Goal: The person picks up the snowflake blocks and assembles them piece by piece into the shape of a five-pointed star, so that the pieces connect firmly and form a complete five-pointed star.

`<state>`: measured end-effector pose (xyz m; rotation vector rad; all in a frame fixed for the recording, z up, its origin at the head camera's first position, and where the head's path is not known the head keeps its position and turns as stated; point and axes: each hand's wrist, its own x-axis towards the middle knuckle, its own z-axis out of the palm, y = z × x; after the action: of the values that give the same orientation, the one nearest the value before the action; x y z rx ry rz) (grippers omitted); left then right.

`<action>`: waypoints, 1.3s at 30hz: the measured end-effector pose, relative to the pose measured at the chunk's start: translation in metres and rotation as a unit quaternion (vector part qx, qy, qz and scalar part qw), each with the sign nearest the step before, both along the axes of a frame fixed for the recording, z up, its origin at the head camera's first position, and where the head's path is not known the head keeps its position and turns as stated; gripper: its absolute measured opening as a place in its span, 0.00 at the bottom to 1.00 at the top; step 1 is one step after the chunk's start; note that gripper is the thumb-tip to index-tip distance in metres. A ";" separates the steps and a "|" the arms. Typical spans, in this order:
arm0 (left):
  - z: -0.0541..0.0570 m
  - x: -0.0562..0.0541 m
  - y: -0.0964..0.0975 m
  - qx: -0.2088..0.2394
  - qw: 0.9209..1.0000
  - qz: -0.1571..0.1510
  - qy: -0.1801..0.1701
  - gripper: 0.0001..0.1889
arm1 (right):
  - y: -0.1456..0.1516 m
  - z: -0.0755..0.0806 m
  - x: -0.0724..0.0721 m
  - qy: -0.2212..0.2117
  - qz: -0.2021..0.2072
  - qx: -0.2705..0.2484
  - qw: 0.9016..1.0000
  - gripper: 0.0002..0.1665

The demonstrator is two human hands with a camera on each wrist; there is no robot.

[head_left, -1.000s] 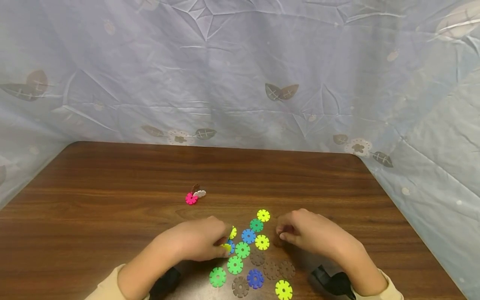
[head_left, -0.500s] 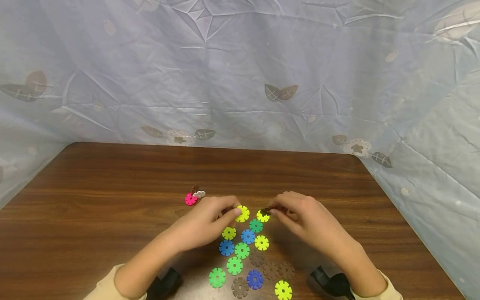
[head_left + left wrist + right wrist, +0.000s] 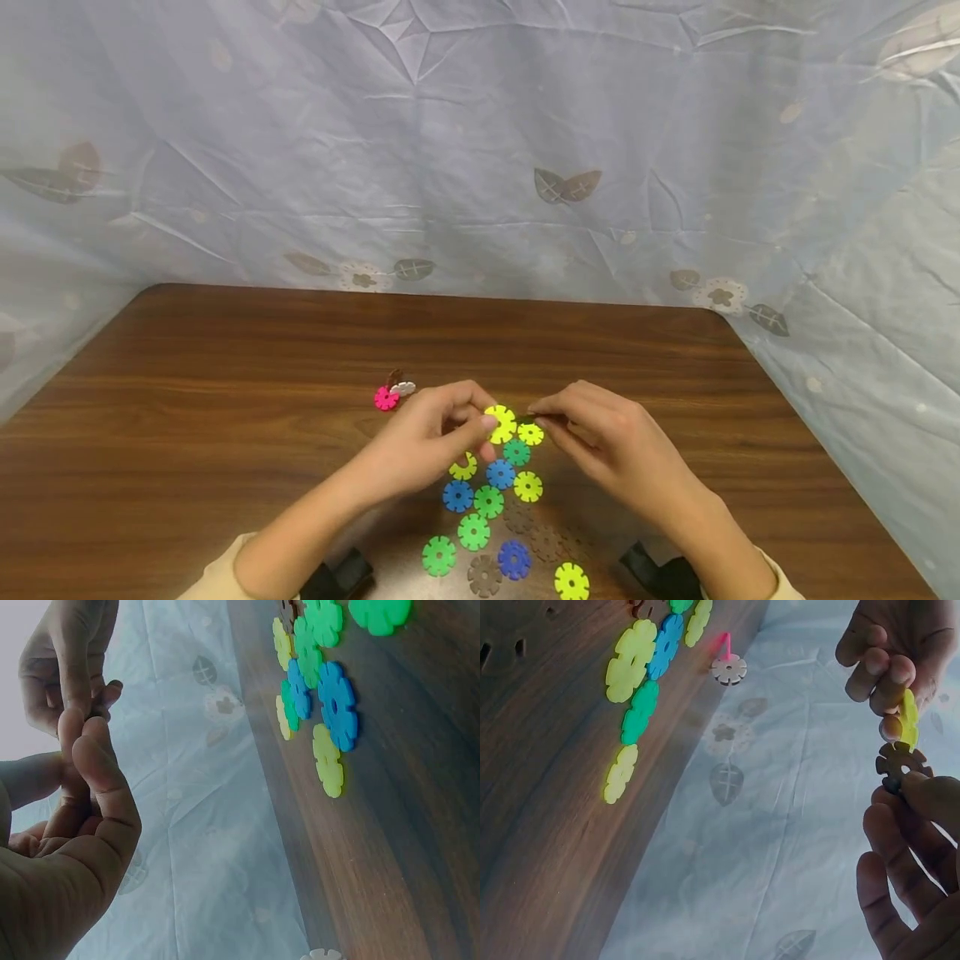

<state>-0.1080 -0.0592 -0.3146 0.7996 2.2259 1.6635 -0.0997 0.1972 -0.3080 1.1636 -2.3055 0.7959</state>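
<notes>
My left hand [image 3: 438,429] pinches a yellow notched plastic disc [image 3: 497,434] between thumb and fingers, above the table. Facing it, my right hand [image 3: 611,425] pinches a brown notched disc [image 3: 895,759] by its lower edge. In the right wrist view the two discs meet at their edges, roughly crosswise, the yellow one's rim at a notch of the brown one. From the head the brown disc appears nearly edge-on as a thin dark line. The left wrist view shows the fingertips of both hands together, mostly hiding the discs.
Several loose notched discs lie below the hands, among them green [image 3: 432,560], light blue [image 3: 451,499], dark blue [image 3: 507,564] and brown [image 3: 477,581]. Farther back left stands a joined pink [image 3: 381,403], white [image 3: 405,388] and brown piece. A patterned curtain [image 3: 480,150] hangs behind the wooden table [image 3: 225,350].
Both hands have risen from the loose discs, the left with the yellow disc, the right with the brown one. They have come together, bringing the two discs edge to edge.
</notes>
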 end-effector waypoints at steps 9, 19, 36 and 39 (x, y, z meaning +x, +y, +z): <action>0.005 -0.001 0.001 0.011 1.000 0.000 -0.018 0.09 | -0.003 0.004 -0.001 0.057 0.003 0.014 0.998 0.08; 0.006 0.000 0.002 0.039 0.998 -0.010 -0.042 0.10 | -0.005 0.002 0.001 0.079 -0.004 0.013 0.997 0.19; -0.001 -0.001 0.006 0.019 0.999 0.018 -0.035 0.07 | -0.013 -0.005 0.004 0.045 -0.041 0.022 0.998 0.20; -0.003 -0.001 0.005 0.007 0.999 0.028 -0.020 0.07 | -0.011 -0.005 0.003 0.004 -0.074 0.039 0.996 0.16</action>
<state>-0.1091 -0.0540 -0.3176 0.7075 2.2299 1.7076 -0.0963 0.1861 -0.3132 1.0103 -2.4030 0.6512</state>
